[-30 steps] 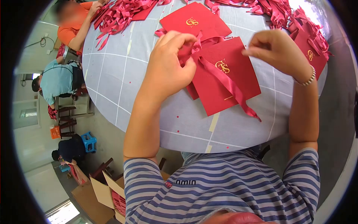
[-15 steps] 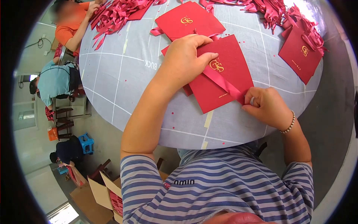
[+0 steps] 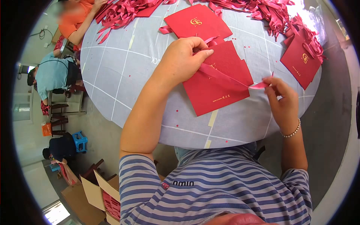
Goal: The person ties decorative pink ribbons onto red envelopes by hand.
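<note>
My left hand [image 3: 189, 56] is closed at the upper left edge of a red card [image 3: 221, 90] with gold print, pinching a pink ribbon against it. The ribbon [image 3: 236, 82] runs slantwise over the card's face to the right. Its far end is pinched in the fingers of my right hand [image 3: 279, 93], held out past the card's right edge. Another red card shows beneath, its corner sticking out at the right. Just above lies a red card [image 3: 195, 23] with a gold logo.
Piles of pink ribbons [image 3: 125, 15] lie along the table's far side. More red cards [image 3: 300, 62] rest at the right. A person in orange [image 3: 75, 22] works at the far left edge. An open carton [image 3: 93, 191] stands on the floor at lower left.
My right hand has moved right and slightly up with the ribbon's end, off the card. The card has turned slightly, and a corner of the one beneath now shows at the right.
</note>
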### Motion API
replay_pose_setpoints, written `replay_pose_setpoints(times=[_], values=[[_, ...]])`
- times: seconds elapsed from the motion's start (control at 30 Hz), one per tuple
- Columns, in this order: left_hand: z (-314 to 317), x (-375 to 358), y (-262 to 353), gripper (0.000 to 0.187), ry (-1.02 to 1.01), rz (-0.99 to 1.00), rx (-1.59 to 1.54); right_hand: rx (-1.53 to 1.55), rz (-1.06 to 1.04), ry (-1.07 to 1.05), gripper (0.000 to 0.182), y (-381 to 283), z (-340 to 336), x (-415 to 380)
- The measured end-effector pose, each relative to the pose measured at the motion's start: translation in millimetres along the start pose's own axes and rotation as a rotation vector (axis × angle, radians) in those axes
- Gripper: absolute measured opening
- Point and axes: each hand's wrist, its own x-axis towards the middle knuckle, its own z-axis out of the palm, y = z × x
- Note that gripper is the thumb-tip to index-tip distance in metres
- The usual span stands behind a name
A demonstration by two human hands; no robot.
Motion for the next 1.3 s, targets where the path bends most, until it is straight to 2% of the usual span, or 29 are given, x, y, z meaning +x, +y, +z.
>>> replay_pose_setpoints(times=[0.07,0.17,0.2,0.3,0.37,0.5,0.6,0.7,0.73,0.8,0.9,1.0,1.07,1.13,1.17,1.3], values=[[-1,-1,1,0.018,-0.001,-0.008,-0.002,0.288,-0.115,0.153,0.014,3,1,13],[-2,-2,0,0.018,-0.003,-0.026,-0.022,0.657,0.023,-0.065,0.016,-3,-16,35],[-3,-2,-1,0.018,-0.006,-0.032,-0.042,0.798,0.064,-0.08,0.019,-2,-17,42],[-7,-2,2,0.017,-0.023,-0.043,-0.107,1.105,-0.025,-0.123,0.023,20,-16,65],[-10,-2,-2,0.016,-0.053,-0.022,-0.139,1.215,-0.07,-0.178,0.024,31,-19,81],[-16,-1,-5,0.018,-0.152,-0.02,-0.216,1.348,0.052,-0.1,0.03,24,-19,104],[-17,1,-9,0.02,-0.198,-0.03,-0.192,1.401,0.087,-0.11,0.028,29,-10,117],[-14,1,-8,0.02,-0.165,-0.092,-0.219,1.38,0.187,-0.044,0.027,-12,-5,119],[-14,1,-5,0.02,-0.165,-0.094,-0.22,1.38,0.189,-0.046,0.027,-8,-4,119],[-14,0,1,0.019,-0.153,-0.096,-0.166,1.397,0.005,-0.427,0.028,-3,1,122],[-9,0,-2,0.019,-0.111,-0.074,-0.175,0.988,0.047,-0.549,0.032,-24,5,114],[-9,-1,-2,0.018,-0.075,-0.049,-0.139,0.663,0.026,-0.387,0.034,-37,19,103],[-8,-1,-2,0.017,-0.045,-0.025,-0.109,0.655,-0.004,-0.338,0.027,-35,26,99],[-7,-2,-3,0.017,-0.013,0.001,-0.078,0.293,-0.151,-0.227,0.018,-41,29,91],[-5,-2,-5,0.017,0.044,0.068,-0.035,0.249,-0.282,-0.136,0.015,-43,33,90],[-3,-3,-1,0.018,0.138,0.192,0.077,0.192,-0.391,-0.053,0.019,-44,45,88]])
